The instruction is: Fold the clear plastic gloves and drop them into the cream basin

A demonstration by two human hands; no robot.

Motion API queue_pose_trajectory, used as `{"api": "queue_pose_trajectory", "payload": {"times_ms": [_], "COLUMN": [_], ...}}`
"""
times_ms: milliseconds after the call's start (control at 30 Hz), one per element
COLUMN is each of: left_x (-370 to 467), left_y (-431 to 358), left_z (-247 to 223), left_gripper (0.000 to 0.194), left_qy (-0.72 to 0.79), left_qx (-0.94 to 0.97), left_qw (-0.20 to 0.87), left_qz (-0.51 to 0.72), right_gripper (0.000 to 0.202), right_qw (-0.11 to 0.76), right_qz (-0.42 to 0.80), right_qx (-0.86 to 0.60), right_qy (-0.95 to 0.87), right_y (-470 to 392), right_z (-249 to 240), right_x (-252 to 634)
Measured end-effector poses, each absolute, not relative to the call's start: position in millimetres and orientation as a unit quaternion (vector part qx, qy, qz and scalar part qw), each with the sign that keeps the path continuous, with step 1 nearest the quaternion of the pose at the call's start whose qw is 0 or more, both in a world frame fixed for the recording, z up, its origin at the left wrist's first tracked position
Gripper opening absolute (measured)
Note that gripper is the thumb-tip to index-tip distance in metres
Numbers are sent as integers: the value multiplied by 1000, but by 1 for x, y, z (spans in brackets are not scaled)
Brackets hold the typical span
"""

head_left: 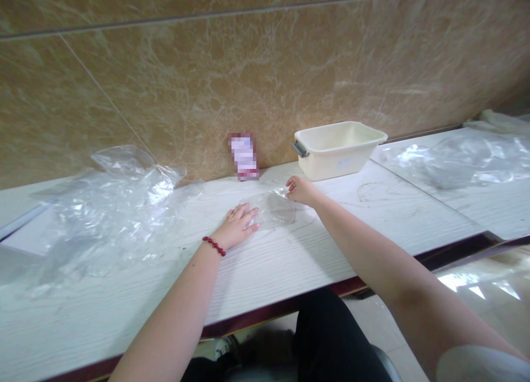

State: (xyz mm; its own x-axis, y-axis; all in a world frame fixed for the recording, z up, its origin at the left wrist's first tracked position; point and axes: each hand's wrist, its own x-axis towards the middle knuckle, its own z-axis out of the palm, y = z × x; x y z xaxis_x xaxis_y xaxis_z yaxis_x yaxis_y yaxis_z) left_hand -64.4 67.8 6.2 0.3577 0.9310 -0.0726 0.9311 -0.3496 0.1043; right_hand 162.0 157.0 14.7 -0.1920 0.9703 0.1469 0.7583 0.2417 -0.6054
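A person's bare left hand (239, 227), wearing a red beaded bracelet (214, 246), lies palm down with fingers spread at the left end of a flat, clear plastic bag (275, 211) on a white, wood-grained table (285, 266). The bare right hand (304, 193) curls its fingers at the bag's far right; whether they grip the film cannot be told. The step in hand looks like steadying and flattening the single bag; the next move seems to call for a firm left palm and a fine right-hand pinch on the thin film. A crumpled heap of clear plastic bags (111, 216) spreads at left; a cream rectangular plastic bin (331, 164) stands far right of the bag.
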Motion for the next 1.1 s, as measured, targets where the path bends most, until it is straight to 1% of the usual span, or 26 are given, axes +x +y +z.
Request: {"api": "queue_pose_trajectory", "payload": {"times_ms": [167, 300, 467, 567, 667, 733, 967, 1033, 1100], "left_x": [-64, -64, -63, -63, -63, -63, -62, -62, -62], "left_y": [68, 67, 66, 66, 66, 66, 65, 65, 64], "left_z": [7, 9, 11, 11, 11, 11, 13, 14, 14], "left_gripper": [58, 55, 51, 49, 47, 47, 48, 48, 48], "left_qy": [569, 567, 563, 560, 558, 559, 562, 560, 559], "left_qx": [820, 821, 823, 825, 826, 825, 823, 824, 825], "left_qw": [64, 68, 77, 77, 78, 79, 85, 83, 81], "left_qz": [-9, -6, -2, 1, 3, 2, -11, -9, -7], "right_gripper": [27, 24, 14, 20, 26, 26, 22, 23, 24], "right_qw": [280, 298, 312, 316, 317, 316, 312, 301, 303], "right_qz": [241, 266, 306, 327, 292, 278, 285, 240, 161], "right_qx": [-566, -562, -558, -561, -563, -559, -501, -501, -506], "right_qy": [-737, -725, -706, -692, -705, -714, -755, -776, -791], "right_y": [158, 160, 162, 161, 160, 161, 166, 164, 157], "right_z": [13, 10, 8, 9, 10, 9, 2, 7, 16], "right_x": [158, 156, 152, 151, 152, 151, 149, 151, 151]}}
